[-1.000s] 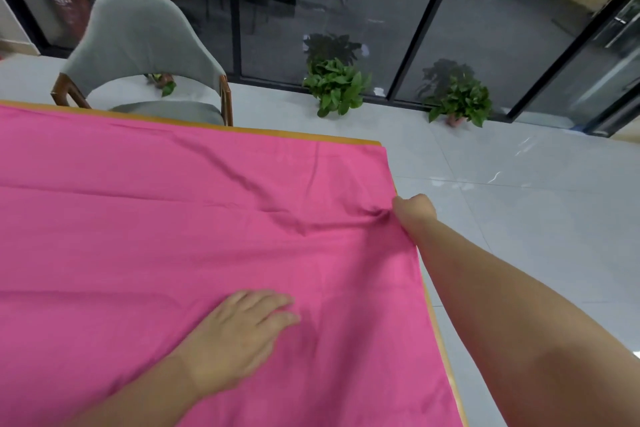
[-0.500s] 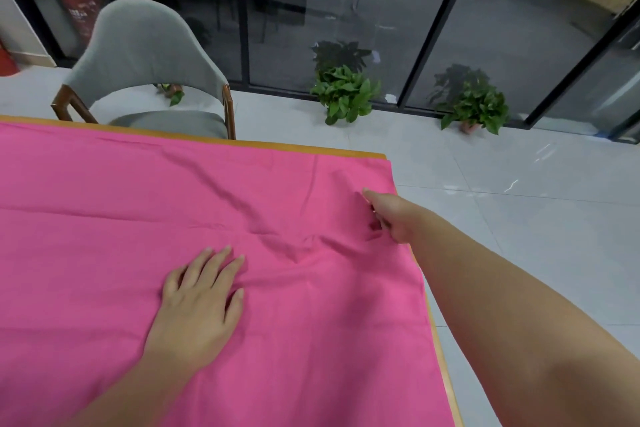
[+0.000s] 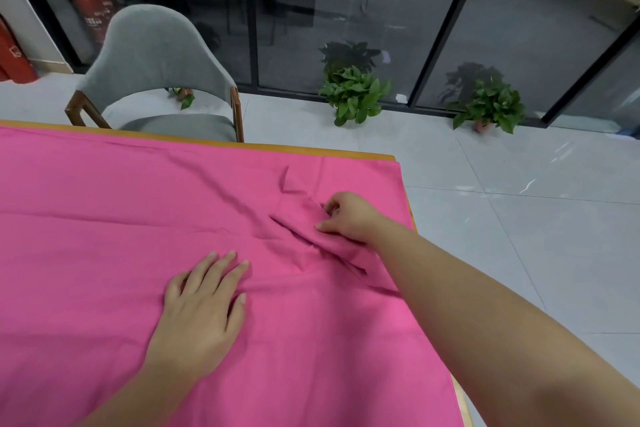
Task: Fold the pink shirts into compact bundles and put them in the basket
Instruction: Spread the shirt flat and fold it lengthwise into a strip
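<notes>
- Your left hand [image 3: 202, 308] lay flat on the pink shirt [image 3: 121, 236], palm down, fingers straight and a little spread, pointing to the far right; its grip was apart and held nothing
- Your right hand [image 3: 348, 217] sat farther off and to the right, fingers curled, its grip clamped on a bunched fold of the pink shirt
- From that pinch a raised ridge of cloth ran toward the near right, passing under your right forearm, and shorter creases ran off to the far left of the hand
- The pink shirt was spread wide over the desk [image 3: 346, 151], covering nearly all of its top in view; only a thin yellowish strip of the desk showed along the far edge and down the right edge
- The cloth's right edge lay close along the desk's right edge
- A grey padded chair [image 3: 152, 45] with wooden arms stood just beyond the far edge of the desk, on the left
- Two potted green plants stood on the tiled floor by the glass wall: one [image 3: 355, 95] right of the chair, the other [image 3: 490, 107] farther right
- A red fire extinguisher [image 3: 91, 12] showed behind the glass at the far left
</notes>
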Demonstrator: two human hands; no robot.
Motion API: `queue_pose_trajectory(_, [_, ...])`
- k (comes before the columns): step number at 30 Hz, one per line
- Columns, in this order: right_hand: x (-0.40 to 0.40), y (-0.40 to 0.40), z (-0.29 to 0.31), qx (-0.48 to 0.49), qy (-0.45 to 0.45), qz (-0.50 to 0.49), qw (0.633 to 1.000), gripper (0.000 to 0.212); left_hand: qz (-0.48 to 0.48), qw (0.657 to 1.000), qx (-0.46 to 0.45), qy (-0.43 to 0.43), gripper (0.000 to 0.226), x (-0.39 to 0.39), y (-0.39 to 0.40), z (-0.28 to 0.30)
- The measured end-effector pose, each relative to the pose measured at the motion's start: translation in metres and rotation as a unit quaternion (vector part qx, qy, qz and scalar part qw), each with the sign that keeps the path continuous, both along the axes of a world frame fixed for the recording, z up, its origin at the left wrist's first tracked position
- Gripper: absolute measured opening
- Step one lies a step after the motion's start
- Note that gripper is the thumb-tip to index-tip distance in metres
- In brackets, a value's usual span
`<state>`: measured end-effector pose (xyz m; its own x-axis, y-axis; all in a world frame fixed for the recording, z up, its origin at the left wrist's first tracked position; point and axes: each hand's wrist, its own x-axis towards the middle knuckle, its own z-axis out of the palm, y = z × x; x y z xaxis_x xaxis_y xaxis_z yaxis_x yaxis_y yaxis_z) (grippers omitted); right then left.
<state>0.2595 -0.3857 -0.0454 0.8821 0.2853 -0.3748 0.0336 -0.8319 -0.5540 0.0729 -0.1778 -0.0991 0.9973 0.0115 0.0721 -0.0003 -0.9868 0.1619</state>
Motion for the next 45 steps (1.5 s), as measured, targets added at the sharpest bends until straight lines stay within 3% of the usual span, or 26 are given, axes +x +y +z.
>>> queue_pose_trajectory(2, [-0.003,0.0,-0.004,-0.01,-0.037,-0.014,0.999,0.017,0.001,1.0,0.0,0.006,0.049,0.0,0.0,0.001])
queue_pose_trajectory(5, [-0.005,-0.004,-0.006,-0.037,-0.069,-0.026,0.997,0.029,0.004,1.0,-0.003,0.013,0.049,-0.001,-0.001,0.001])
queue_pose_trajectory(8, [-0.002,-0.012,0.001,-0.053,-0.099,-0.059,0.992,0.014,0.004,1.0,-0.009,0.024,0.05,-0.002,0.001,0.002])
queue_pose_trajectory(11, [0.013,-0.023,0.011,0.035,-0.08,-0.178,0.98,0.006,-0.007,0.999,-0.007,0.033,0.049,-0.003,0.001,0.004])
queue_pose_trajectory(13, [0.031,-0.034,0.015,0.078,-0.056,-0.258,0.961,0.013,-0.004,0.999,-0.013,0.029,0.049,-0.002,0.001,0.003])
queue_pose_trajectory(16, [0.054,-0.057,0.015,0.018,-0.074,-0.275,0.958,0.025,0.04,0.998,-0.044,0.017,0.053,0.009,0.005,0.009])
queue_pose_trajectory(20, [0.068,-0.077,0.011,-0.048,-0.118,-0.291,0.948,0.023,0.121,0.99,-0.066,0.039,0.069,0.042,0.016,0.021])
queue_pose_trajectory(25, [0.082,-0.077,-0.005,-0.088,-0.104,-0.299,0.945,0.027,0.166,0.979,-0.021,0.113,0.059,0.077,0.044,0.011])
queue_pose_trajectory(36, [0.089,-0.065,-0.026,-0.184,-0.15,-0.278,0.931,0.026,0.193,0.978,-0.009,0.074,0.058,0.077,0.053,-0.002])
queue_pose_trajectory(41, [0.078,-0.054,-0.023,-0.262,-0.283,-0.194,0.902,0.034,0.188,0.978,-0.006,0.09,0.058,0.077,0.051,0.002])
queue_pose_trajectory(45, [0.053,-0.015,-0.032,-0.139,-0.326,-0.113,0.928,0.029,0.179,0.982,-0.041,0.042,0.049,0.087,0.049,0.009])
